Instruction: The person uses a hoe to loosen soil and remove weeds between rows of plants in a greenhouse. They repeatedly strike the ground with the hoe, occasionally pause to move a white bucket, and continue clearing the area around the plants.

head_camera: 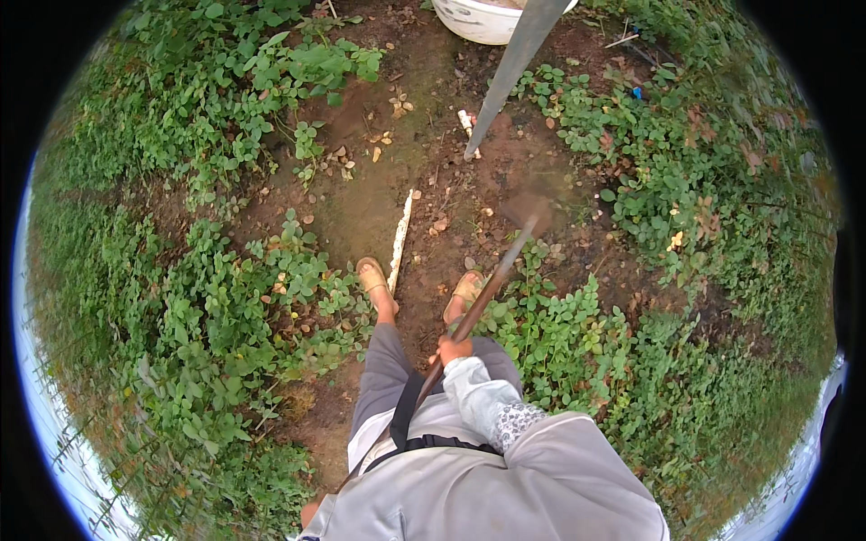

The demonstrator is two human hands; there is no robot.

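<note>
My right hand point(454, 349) is closed around the brown shaft of a hoe-like tool point(482, 301). That shaft slants from the waist up to the right, past my right foot. Its head point(529, 208) is motion-blurred, over or near the brown soil, so its exact shape and contact are unclear. At the lower left edge of the jacket, a small part of my left hand point(310, 512) shows near the shaft's rear end; the jacket hides its grip. A narrow whitish strip point(400, 240) lies on the soil beside my left sandal point(371, 274).
Leafy green plants point(230, 270) line both sides of the soil path. Ahead, a grey pole point(509, 74) stands in front of a white tub point(473, 24). A short white piece point(464, 120) lies by the pole's foot. Low shoots point(555, 304) grow close to my right foot.
</note>
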